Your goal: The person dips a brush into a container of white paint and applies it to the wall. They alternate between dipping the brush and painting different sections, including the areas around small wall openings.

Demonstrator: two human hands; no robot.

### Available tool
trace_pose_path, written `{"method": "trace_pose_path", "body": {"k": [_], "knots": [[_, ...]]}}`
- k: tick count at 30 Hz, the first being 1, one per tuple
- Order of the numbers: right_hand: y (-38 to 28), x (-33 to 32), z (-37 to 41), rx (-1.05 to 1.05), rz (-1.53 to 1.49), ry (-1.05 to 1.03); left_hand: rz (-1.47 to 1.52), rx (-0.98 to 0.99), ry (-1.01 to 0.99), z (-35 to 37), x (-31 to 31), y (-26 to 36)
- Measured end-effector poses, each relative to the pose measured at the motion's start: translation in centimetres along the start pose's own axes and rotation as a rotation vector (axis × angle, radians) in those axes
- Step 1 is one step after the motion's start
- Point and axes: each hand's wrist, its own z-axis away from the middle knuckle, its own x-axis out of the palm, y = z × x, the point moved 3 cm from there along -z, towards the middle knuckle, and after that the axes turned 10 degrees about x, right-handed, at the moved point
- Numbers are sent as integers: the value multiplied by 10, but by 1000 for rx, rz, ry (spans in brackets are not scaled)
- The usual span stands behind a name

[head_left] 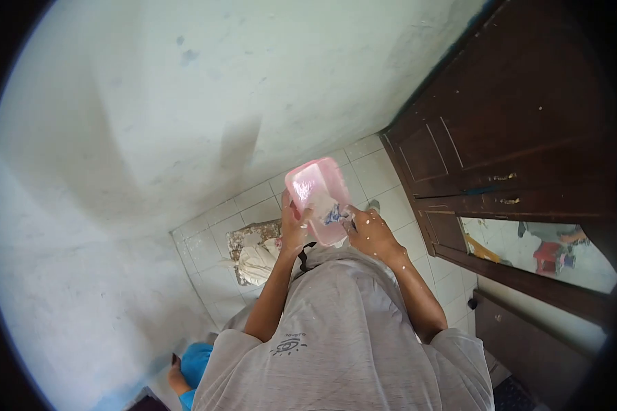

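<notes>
A pink plastic tub (333, 179) is held tilted in front of my body, with wet-looking white stuff (310, 186) on its inner side. My left hand (294, 231) grips its left wall, thumb over the rim. At the tub's right edge, my right hand (371, 234) is closed around a pale flat tool (322, 205) with a blue patterned part, which reaches into the tub. I cannot tell what kind of tool it is. White specks dot my right hand and wrist.
Below left, a crumpled cream cloth or sack (259, 263) lies on a speckled board (243, 241) on the tiled floor (370, 168). A pale wall (151, 137) rises ahead; a dark wooden wardrobe (507, 123) with a mirror (528, 250) stands right. Another person's blue clothing (197, 363) shows lower left.
</notes>
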Motion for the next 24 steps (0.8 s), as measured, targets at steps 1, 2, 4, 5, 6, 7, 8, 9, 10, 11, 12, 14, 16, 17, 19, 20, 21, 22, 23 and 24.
{"method": "trace_pose_path", "body": {"k": [1, 2, 4, 5, 6, 7, 8, 9, 10, 11, 12, 14, 16, 17, 19, 20, 21, 22, 23, 24], "knots": [[8, 3, -4, -14, -13, -18, 122, -85, 44, -1, 0, -4], [18, 3, -4, 9, -28, -7, 120, -103, 20, -4, 0, -7], [22, -4, -2, -106, -269, -29, 64, -129, 194, -2, -11, -21], [27, -11, 7, 106, -231, -55, 96, -129, 192, -2, -16, -28], [39, -7, 9, 128, -241, -48, 96, -146, 175, -4, -15, -29], [53, -3, 10, 113, -333, 10, 146, -172, 206, -8, -13, -27], [65, -1, 11, 95, -423, 66, 195, -197, 241, -10, -12, -27], [60, -17, 30, 340, -509, -66, 168, -244, 230, -1, -9, -29], [76, -12, 30, 360, -513, -68, 166, -264, 226, 2, -8, -30], [101, 0, 26, 404, -656, -110, 134, -296, 223, 3, -7, -32], [111, 5, 25, 447, -800, -151, 101, -328, 220, 4, -8, -32], [127, 0, 11, 374, -756, -52, 50, -330, 174, 3, -13, -36], [136, -16, -12, 319, -763, 45, 6, -303, 124, -11, -11, -39], [138, -26, -20, 361, -844, 38, 14, -313, 113, -15, -7, -41], [149, -43, -40, 332, -891, 91, 4, -326, 87, -22, 1, -45], [156, -51, -50, 310, -938, 135, 1, -314, 86, -27, 8, -50], [163, -58, -62, 297, -947, 133, 127, -331, 150, -35, 16, -51], [169, -66, -76, 236, -998, 157, 251, -347, 209, -44, 24, -52], [179, -74, -89, 182, -1050, 182, 238, -341, 203, -48, 33, -52], [195, -74, -107, 172, -1067, 185, 341, -363, 215, -53, 49, -47]]}}
